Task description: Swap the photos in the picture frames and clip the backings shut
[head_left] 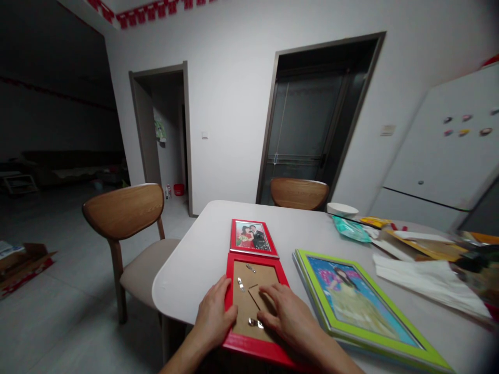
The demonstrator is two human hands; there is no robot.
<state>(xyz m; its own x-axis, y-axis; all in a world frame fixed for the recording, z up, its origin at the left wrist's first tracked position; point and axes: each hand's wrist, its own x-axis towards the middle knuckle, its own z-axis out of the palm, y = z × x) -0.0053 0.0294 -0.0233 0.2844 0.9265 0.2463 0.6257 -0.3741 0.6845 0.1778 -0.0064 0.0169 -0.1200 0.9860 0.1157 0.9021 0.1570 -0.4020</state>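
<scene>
A red photo frame [234, 343] lies face down near the front edge of the white table [195, 259], its brown backing board and small metal clips showing. My left hand [213, 314] rests on the frame's left edge with fingers stretched flat. My right hand [286, 314] lies on the backing board, fingers spread over the fold-out stand and the clips. Just behind it lies a second red frame [253, 237], face up, with a picture of two people. To the right is a green frame [362, 306] holding a picture of a figure in a yellow dress.
Two wooden chairs stand by the table, one at the left [125, 213], one at the far side [299, 192]. A white bowl [342, 209], a teal packet [353, 230], papers and envelopes [429, 278] crowd the right side. A white fridge [448, 156] stands at the right.
</scene>
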